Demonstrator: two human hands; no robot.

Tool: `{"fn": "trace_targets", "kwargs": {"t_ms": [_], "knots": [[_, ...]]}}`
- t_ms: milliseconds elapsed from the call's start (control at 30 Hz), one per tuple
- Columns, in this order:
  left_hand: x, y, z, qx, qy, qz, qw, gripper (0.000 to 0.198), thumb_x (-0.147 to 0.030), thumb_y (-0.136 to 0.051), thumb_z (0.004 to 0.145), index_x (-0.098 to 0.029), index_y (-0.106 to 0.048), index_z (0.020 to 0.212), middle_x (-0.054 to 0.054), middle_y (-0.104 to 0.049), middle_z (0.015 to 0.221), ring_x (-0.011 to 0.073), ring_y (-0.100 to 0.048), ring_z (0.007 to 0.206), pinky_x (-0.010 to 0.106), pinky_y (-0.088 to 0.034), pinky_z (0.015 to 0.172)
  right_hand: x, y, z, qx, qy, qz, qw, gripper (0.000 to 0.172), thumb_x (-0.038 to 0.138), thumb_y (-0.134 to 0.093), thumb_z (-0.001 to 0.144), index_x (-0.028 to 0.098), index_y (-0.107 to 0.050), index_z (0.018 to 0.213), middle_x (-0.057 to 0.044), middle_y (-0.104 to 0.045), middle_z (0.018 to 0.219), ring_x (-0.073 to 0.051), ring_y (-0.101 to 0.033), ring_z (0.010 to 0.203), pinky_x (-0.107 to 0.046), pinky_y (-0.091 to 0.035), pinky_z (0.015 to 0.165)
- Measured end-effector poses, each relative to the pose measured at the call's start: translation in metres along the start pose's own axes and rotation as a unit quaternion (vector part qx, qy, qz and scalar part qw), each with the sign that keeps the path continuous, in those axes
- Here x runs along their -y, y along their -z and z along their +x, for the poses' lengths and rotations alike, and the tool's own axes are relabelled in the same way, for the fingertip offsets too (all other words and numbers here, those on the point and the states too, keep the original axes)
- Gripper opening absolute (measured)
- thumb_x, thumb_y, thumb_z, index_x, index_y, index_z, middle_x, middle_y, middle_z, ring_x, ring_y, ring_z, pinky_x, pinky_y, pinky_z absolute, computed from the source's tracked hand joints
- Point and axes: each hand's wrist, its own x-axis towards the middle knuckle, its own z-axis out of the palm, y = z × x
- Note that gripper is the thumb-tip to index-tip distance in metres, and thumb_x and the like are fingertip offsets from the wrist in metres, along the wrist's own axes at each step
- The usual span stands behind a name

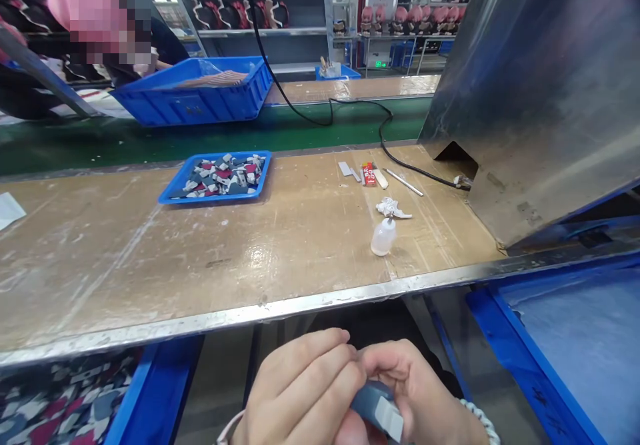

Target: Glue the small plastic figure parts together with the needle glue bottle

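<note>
Both hands meet low in front of me, below the bench edge, around a small blue-grey piece with a pale grey end (376, 406). My left hand (307, 392) has its fingers wrapped over the piece's left side and hides part of it. On the other side, my right hand (413, 388) pinches it with thumb and fingers. Up on the bench, nearest to the hands, stands a small clear plastic bottle (384, 237) with a thin tip. A crumpled white tissue (393, 208) lies just behind the bottle.
A blue tray (167, 195) of small grey and dark red pieces sits on the bench (300, 245). A larger bin (145, 392) of similar pieces is lower left. A metal housing (530, 98) rises at right, with a black cable (415, 167) beside it. Across the bench is another person (165, 38).
</note>
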Motion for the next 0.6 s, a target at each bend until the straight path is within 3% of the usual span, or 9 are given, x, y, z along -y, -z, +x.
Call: {"fn": "trace_targets", "kwargs": {"t_ms": [67, 167, 233, 333, 467, 600], "knots": [[-0.001, 0.002, 0.007, 0.013, 0.027, -0.076, 0.997, 0.039, -0.038, -0.043, 0.106, -0.011, -0.069, 0.095, 0.008, -0.076, 0.088, 0.0186, -0.073, 0.094, 0.029, -0.062, 0.089, 0.003, -0.006, -0.003, -0.021, 0.025, -0.030, 0.999, 0.057, 0.055, -0.086, 0.071, 0.016, -0.061, 0.104, -0.003, -0.063, 0.075, -0.009, -0.058, 0.061, -0.019, -0.048, 0.057], [0.000, 0.004, 0.017, 0.039, 0.079, -0.213, 0.973, 0.038, -0.047, -0.058, 0.099, -0.011, -0.067, 0.106, 0.008, -0.076, 0.088, 0.0178, -0.073, 0.090, 0.028, -0.062, 0.086, 0.007, -0.013, -0.004, -0.024, 0.029, -0.066, 0.997, 0.052, 0.053, -0.089, 0.066, 0.014, -0.063, 0.089, 0.000, -0.055, 0.071, -0.008, -0.051, 0.062, -0.020, -0.049, 0.063], [0.000, 0.002, 0.020, 0.060, 0.087, -0.301, 0.948, 0.035, -0.043, -0.063, 0.097, -0.011, -0.067, 0.112, 0.008, -0.077, 0.088, 0.0175, -0.074, 0.087, 0.029, -0.062, 0.086, 0.010, -0.016, -0.003, -0.001, 0.025, -0.068, 0.997, 0.050, 0.056, -0.088, 0.064, 0.015, -0.062, 0.078, 0.001, -0.051, 0.068, -0.009, -0.049, 0.062, -0.022, -0.049, 0.064], [-0.002, -0.005, 0.019, 0.052, 0.072, -0.398, 0.913, 0.027, -0.035, -0.055, 0.102, -0.012, -0.071, 0.103, 0.008, -0.079, 0.087, 0.0185, -0.075, 0.087, 0.031, -0.060, 0.084, 0.015, -0.021, -0.001, 0.038, 0.042, -0.084, 0.995, 0.051, 0.062, -0.082, 0.069, 0.017, -0.058, 0.072, 0.001, -0.049, 0.067, -0.011, -0.047, 0.064, -0.022, -0.045, 0.061], [-0.012, -0.012, 0.015, 0.023, 0.099, -0.442, 0.891, 0.027, -0.034, -0.056, 0.102, -0.013, -0.071, 0.092, 0.006, -0.079, 0.085, 0.0190, -0.075, 0.086, 0.031, -0.053, 0.075, 0.019, -0.028, 0.002, 0.066, 0.029, -0.079, 0.994, 0.061, 0.063, -0.084, 0.066, 0.018, -0.042, 0.061, 0.004, -0.039, 0.061, -0.008, -0.038, 0.058, -0.020, -0.038, 0.055], [-0.021, -0.008, 0.015, 0.013, 0.143, -0.434, 0.890, 0.022, -0.028, -0.059, 0.101, -0.015, -0.067, 0.085, 0.003, -0.077, 0.075, 0.0156, -0.074, 0.074, 0.033, -0.050, 0.081, 0.008, -0.025, -0.002, 0.055, 0.016, -0.063, 0.996, 0.069, 0.061, -0.090, 0.054, 0.019, -0.036, 0.057, 0.007, -0.033, 0.057, -0.006, -0.031, 0.055, -0.019, -0.036, 0.052]]}}
